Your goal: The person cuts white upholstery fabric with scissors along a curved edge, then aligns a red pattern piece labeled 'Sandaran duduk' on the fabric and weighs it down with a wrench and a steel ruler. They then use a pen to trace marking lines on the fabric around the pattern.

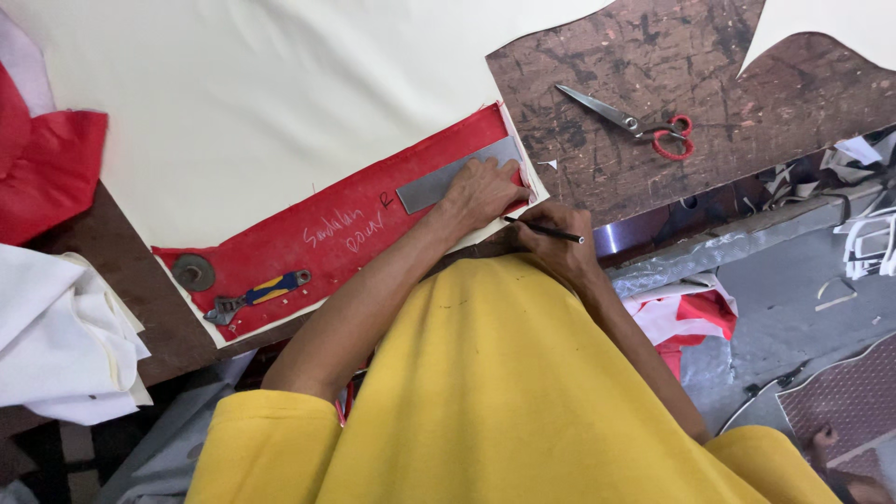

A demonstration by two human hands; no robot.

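Pressure from the left hand (pixel 483 189) pins a grey metal ruler (pixel 457 176) flat on a red pattern piece (pixel 345 229), which lies over cream fabric (pixel 252 103) at the near edge of the bench (pixel 653 65). The fingers are spread and pressing down, not wrapped around anything. The right hand (pixel 558 245) is closed on a thin dark pencil (pixel 544 230), its tip at the pattern's lower right edge, just beside the ruler's end. A judgement on doing this well: the marking wants steady weight on the ruler so the red piece cannot creep over the cream layer, and the pencil should hug the pattern edge closely, tilted low. At the pattern's far left end, a round metal weight (pixel 193 272) and an adjustable wrench with a blue and yellow handle (pixel 257 296) rest on it, which helps hold that end down. 1 pair of red-handled scissors (pixel 630 122) lies well apart on the bare scarred bench beyond, and folded white cloth (pixel 61 336) sits at the left.
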